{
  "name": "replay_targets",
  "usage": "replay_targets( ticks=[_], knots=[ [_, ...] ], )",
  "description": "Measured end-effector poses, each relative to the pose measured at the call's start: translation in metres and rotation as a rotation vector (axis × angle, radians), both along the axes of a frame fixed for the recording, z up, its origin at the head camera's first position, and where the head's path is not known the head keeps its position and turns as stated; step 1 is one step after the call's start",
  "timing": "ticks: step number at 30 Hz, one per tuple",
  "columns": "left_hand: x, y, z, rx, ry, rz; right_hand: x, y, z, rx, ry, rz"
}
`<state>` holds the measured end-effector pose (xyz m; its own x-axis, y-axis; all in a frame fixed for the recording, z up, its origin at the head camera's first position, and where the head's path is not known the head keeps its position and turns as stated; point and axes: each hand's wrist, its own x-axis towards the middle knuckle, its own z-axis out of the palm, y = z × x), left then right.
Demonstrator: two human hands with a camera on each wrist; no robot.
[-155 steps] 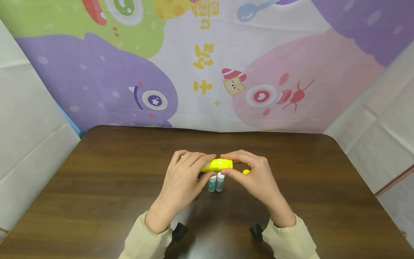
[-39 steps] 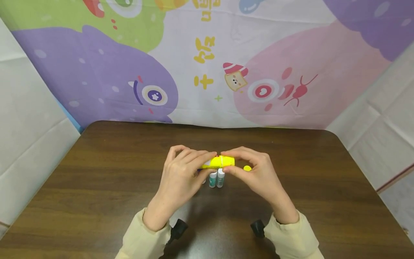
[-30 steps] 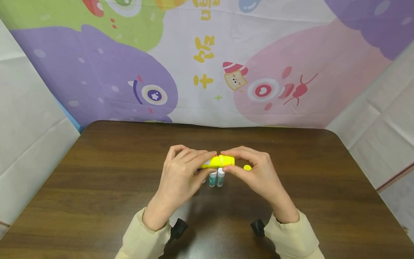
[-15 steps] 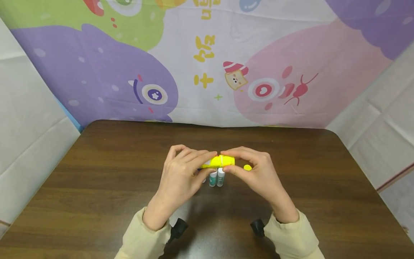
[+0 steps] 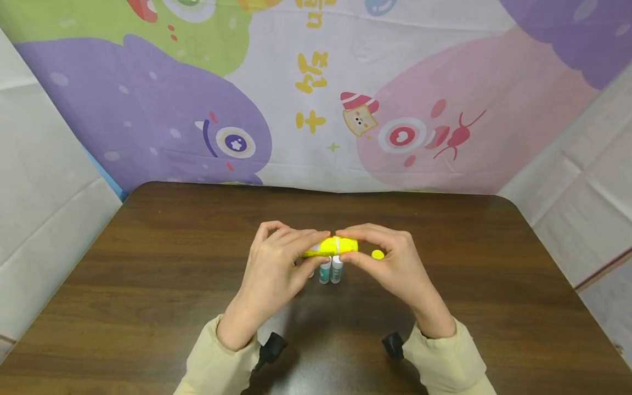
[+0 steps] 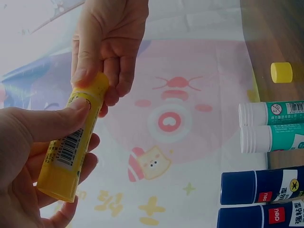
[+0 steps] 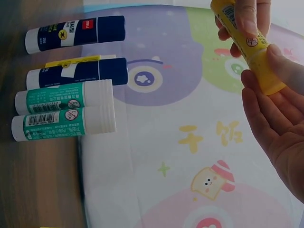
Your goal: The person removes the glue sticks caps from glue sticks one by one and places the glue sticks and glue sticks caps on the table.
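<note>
A yellow glue stick (image 5: 323, 247) lies sideways between my two hands, raised over the table. My left hand (image 5: 276, 263) grips its longer barrel; in the left wrist view the thumb presses beside the barcode label. With thumb and fingertips, my right hand (image 5: 390, 255) pinches the other yellow end, just past a pale ring around the stick. Behind and below the hands stand two green-and-white glue sticks (image 5: 324, 272) side by side. Two dark blue glue sticks (image 6: 244, 187) stand beside them in the left wrist view, mostly hidden by my left hand in the head view.
A short yellow cylinder, like a cap (image 5: 377, 254), sits on the brown wooden table (image 5: 469, 285) just beyond my right thumb. A printed cartoon cloth (image 5: 316, 164) hangs along the table's far edge, with pale panels at both sides. Black devices (image 5: 271, 349) stick out from both cuffs.
Since the oldest frame, the glue stick has rolled a little about its length, turning its printing. The head view has tilted slightly down. Over the last second the hands keep nearly the same pose.
</note>
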<state>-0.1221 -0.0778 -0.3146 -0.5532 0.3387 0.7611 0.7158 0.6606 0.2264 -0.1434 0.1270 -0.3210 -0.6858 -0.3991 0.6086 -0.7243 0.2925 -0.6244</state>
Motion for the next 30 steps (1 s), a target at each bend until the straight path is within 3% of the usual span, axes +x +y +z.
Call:
replay_targets(
  ticks=[30],
  knots=[
    [0.0002, -0.0011, 0.0028, -0.076, -0.062, 0.053, -0.0003, 0.001, 0.0014, 0.034, -0.001, -0.021]
  ],
)
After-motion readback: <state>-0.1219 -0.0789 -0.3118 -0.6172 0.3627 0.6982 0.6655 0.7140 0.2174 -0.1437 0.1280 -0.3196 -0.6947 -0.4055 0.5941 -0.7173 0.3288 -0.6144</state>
